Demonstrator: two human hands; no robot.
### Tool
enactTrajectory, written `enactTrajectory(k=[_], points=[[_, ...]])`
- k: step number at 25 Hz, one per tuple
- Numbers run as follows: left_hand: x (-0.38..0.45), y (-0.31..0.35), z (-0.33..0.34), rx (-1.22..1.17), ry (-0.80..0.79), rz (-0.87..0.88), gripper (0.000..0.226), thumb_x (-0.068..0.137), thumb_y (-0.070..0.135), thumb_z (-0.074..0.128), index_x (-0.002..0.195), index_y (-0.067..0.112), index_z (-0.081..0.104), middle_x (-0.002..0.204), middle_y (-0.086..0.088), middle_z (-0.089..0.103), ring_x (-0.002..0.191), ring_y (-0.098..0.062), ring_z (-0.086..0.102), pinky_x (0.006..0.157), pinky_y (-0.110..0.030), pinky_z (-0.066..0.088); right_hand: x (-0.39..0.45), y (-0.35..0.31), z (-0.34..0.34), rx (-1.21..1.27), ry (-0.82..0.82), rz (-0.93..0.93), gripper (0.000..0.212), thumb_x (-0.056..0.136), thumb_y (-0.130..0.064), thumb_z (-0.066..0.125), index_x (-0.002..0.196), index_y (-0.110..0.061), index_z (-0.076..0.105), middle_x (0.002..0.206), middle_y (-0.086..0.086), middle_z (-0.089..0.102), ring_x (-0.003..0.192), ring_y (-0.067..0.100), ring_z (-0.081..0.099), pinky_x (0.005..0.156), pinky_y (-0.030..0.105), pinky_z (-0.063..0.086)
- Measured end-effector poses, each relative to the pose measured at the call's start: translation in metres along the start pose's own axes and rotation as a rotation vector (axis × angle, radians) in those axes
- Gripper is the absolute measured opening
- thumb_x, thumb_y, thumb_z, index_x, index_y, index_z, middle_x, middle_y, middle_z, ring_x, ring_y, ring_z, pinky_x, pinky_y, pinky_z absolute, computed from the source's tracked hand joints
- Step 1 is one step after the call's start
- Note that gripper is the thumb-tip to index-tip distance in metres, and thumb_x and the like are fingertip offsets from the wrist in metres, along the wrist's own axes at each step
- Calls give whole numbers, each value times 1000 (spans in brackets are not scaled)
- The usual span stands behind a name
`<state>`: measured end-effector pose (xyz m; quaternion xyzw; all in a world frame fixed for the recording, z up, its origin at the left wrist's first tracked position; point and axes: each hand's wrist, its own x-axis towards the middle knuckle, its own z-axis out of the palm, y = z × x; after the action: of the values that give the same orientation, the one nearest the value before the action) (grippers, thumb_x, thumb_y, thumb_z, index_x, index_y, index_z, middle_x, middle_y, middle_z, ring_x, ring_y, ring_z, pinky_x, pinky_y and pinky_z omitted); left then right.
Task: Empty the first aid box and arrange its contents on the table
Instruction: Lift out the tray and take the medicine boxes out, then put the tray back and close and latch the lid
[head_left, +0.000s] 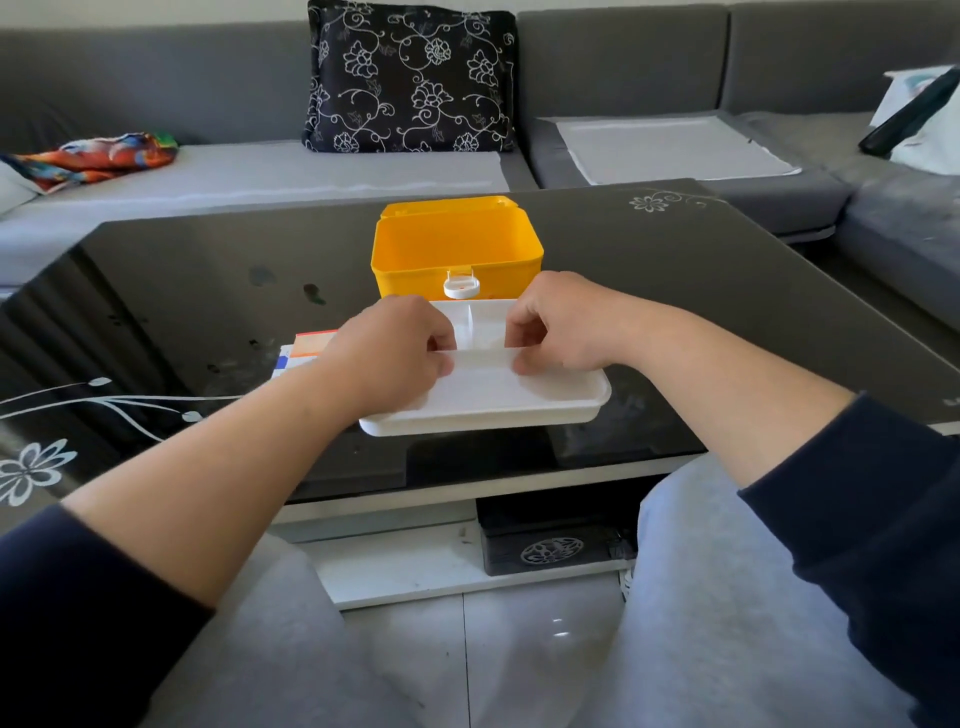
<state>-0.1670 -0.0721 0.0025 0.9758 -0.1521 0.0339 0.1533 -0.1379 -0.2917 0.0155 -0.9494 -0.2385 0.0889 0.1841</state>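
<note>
A yellow first aid box (457, 249) stands open in the middle of the dark glass table (701, 291), its lid tipped back and a white latch on its front. Just in front of it sits a white divided tray (498, 400). My left hand (395, 348) and my right hand (561, 322) are both over the tray, each pinching one end of a thin white strip or flat piece (483, 356) across the tray's middle. Left of my left hand, partly hidden by it, lies a flat packet with orange and blue print (304, 351).
A grey sofa runs behind and to the right of the table, with a black floral cushion (410, 78) and a colourful cloth (98, 158) at the left. A lower shelf under the table holds a dark box (550, 545). My knees are at the table's near edge.
</note>
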Motion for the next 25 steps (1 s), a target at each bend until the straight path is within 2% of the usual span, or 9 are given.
enactTrajectory(k=[4,7,10,13,18,21,23,25], points=[[26,-8,-32,-8,89,6,14,90,21,70,78,26,72,79,9,67,72,-13,61,67,-32,50,21,0,-28,16,164,-72,11,88,-15,76,94,-24,80,90,-13,73,80,1,63,73,21,48],[56,-19,-50,9,176,27,14,89,13,65,84,18,76,85,-1,72,81,-25,64,76,-39,55,50,2,-46,2,322,-110,20,90,-10,70,103,-20,81,96,-10,75,85,5,65,77,15,45],[92,-33,-57,79,211,59,25,88,2,54,89,12,77,93,-10,73,94,-32,61,82,-46,55,84,8,-54,-6,430,-101,26,92,-5,65,107,-19,81,105,-4,77,95,11,67,86,22,50],[126,-48,-55,67,230,43,35,85,-5,49,91,15,78,99,-10,73,97,-32,60,84,-47,56,121,20,-53,7,494,-67,29,90,-1,63,106,-18,81,106,-1,79,99,14,69,86,23,49],[166,-72,-35,-90,322,-39,36,88,-3,53,98,19,79,96,-2,73,91,-24,65,82,-38,56,169,43,-48,56,515,-55,28,89,0,64,100,-19,83,103,-3,79,97,13,70,83,22,48],[183,-85,-18,-203,385,-76,26,89,2,60,95,19,79,88,2,71,82,-18,67,70,-24,52,188,58,-43,87,506,-42,28,89,-1,66,99,-21,83,101,-5,79,93,9,68,82,21,49],[190,-90,-10,-253,419,-72,21,89,4,64,90,18,79,80,7,69,73,-12,66,62,-14,46,197,68,-40,92,481,-36,28,89,0,68,99,-21,83,100,-6,79,91,8,67,77,14,46],[195,-92,-5,-287,442,-65,19,88,3,67,89,19,79,75,12,66,69,-3,63,59,-9,42,202,75,-36,101,451,-30,27,89,0,69,101,-20,82,99,-5,78,88,7,67,71,7,42]])
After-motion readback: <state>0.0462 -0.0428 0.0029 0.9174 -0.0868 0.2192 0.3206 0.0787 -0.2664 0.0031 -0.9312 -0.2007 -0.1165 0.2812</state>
